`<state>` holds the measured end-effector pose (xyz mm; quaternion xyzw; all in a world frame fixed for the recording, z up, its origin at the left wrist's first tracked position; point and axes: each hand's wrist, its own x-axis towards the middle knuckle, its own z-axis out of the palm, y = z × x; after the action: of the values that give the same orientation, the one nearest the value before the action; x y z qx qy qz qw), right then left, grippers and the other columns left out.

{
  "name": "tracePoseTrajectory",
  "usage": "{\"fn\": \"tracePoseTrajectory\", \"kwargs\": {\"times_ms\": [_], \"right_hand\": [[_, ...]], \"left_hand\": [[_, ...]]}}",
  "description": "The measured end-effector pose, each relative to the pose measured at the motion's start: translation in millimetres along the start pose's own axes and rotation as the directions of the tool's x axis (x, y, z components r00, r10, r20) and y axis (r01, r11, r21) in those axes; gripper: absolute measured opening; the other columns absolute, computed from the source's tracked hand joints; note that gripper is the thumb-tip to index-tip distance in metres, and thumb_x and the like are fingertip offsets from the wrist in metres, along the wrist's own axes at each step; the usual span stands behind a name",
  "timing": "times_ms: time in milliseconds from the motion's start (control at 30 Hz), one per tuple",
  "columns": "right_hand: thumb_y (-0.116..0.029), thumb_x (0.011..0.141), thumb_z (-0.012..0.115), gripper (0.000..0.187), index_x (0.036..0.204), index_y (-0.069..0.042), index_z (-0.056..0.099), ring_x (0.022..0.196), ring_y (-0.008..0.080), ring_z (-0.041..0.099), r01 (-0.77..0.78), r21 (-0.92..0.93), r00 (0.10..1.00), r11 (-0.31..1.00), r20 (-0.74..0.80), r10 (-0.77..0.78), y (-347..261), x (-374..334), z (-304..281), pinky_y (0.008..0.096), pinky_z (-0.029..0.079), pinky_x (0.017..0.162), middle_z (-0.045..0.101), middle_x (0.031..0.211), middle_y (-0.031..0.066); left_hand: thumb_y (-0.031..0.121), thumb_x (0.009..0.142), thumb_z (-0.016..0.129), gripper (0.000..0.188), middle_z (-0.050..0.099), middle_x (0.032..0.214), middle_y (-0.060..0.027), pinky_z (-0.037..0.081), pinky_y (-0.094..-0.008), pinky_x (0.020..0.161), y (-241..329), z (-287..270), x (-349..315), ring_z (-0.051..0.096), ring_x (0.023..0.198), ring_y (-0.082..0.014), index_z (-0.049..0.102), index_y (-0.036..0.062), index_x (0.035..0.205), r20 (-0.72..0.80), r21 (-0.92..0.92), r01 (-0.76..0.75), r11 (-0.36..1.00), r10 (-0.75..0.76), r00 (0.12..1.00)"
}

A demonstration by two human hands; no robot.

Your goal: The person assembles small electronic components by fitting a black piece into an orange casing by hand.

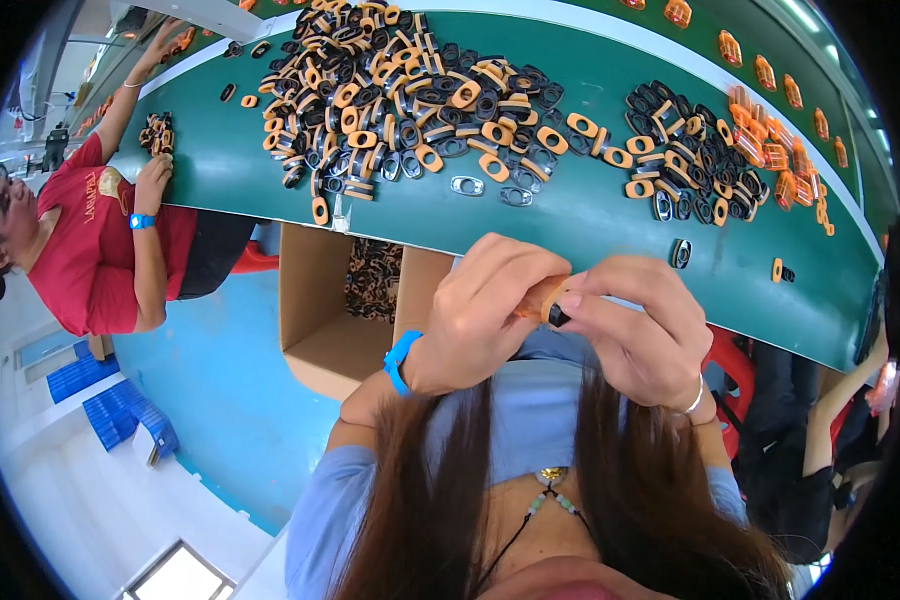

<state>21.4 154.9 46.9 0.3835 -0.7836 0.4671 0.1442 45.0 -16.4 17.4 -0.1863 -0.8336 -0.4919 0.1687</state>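
Close to my chest, just off the near edge of the green table [570,235], my two hands meet. My left hand [485,312] is closed round a translucent orange plastic piece [536,297], mostly hidden by the fingers. With thumb and fingers, my right hand [642,330] pinches an orange-and-black oval ring part [558,314] at the end of that piece. Whether the two are joined I cannot tell. A single ring part [681,253] lies on the table beyond my right hand, and an orange ring with a small black one [778,270] lies farther right.
A large heap of orange and black ring parts [370,110] covers the far middle. A smaller heap [685,150] sits right, beside translucent orange pieces [770,140]. An open cardboard box [310,300] of parts stands below the table edge. A co-worker in red [100,230] handles parts at left.
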Motion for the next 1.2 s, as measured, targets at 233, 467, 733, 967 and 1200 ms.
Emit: {"fn": "tracePoseTrajectory", "kwargs": {"times_ms": [233,467,733,967,1200], "right_hand": [[0.007,0.058,0.072,0.032,0.088,-0.002,0.066,0.073,0.0233,0.062,0.032,0.075,0.998,0.997,-0.056,-0.028,1.3,2.9,4.4,0.0304,0.051,0.063,0.063,0.084,0.0101],[0.008,0.057,0.066,0.025,0.081,0.001,0.065,0.072,0.0243,0.062,0.034,0.066,0.997,0.997,-0.065,-0.029,2.3,3.7,7.9,0.0298,0.051,0.062,0.062,0.082,0.0100],[0.002,0.062,0.069,0.024,0.086,-0.001,0.067,0.073,0.0231,0.063,-0.067,0.142,0.997,0.988,-0.017,0.070,10.3,4.3,4.4,0.0298,0.051,0.064,0.064,0.086,0.0114],[-0.007,0.070,0.071,0.024,0.094,-0.003,0.070,0.081,0.0194,0.062,-0.262,0.452,0.964,0.853,0.088,0.250,35.6,9.6,-3.2,0.0287,0.049,0.065,0.066,0.093,0.0111],[0.001,0.068,0.067,0.021,0.090,-0.002,0.069,0.071,0.0215,0.065,-0.094,0.238,0.995,0.967,0.053,0.084,36.3,12.0,-9.1,0.0279,0.049,0.061,0.067,0.076,0.0079]], "left_hand": [[-0.007,0.066,0.068,0.031,0.062,0.084,-0.0116,0.049,-0.0311,0.061,6.9,-6.4,0.0,0.059,0.072,-0.0261,0.058,-0.0011,0.094,0.018,0.075,-0.041,0.996,0.040,0.999],[-0.011,0.065,0.063,0.030,0.058,0.085,-0.0127,0.048,-0.0347,0.064,14.2,-6.3,0.1,0.057,0.075,-0.0285,0.057,-0.0025,0.093,0.057,0.130,0.039,0.991,-0.046,0.997],[-0.007,0.068,0.064,0.029,0.056,0.082,-0.0122,0.048,-0.0335,0.064,12.8,-5.6,2.1,0.057,0.074,-0.0271,0.055,-0.0001,0.094,0.092,0.129,0.073,0.989,-0.085,0.992],[0.018,0.088,0.061,0.046,0.054,0.085,-0.0138,0.039,-0.0210,0.042,-6.1,-9.9,5.3,0.049,0.065,-0.0133,0.035,0.0051,0.124,0.698,-0.710,0.697,-0.102,-0.238,0.676],[0.045,0.099,0.026,0.049,0.046,0.076,-0.0125,0.031,-0.0140,0.024,-5.0,-7.4,2.8,0.037,0.043,-0.0069,0.034,-0.0011,0.113,0.829,-0.457,0.515,-0.726,-0.137,0.542]]}}
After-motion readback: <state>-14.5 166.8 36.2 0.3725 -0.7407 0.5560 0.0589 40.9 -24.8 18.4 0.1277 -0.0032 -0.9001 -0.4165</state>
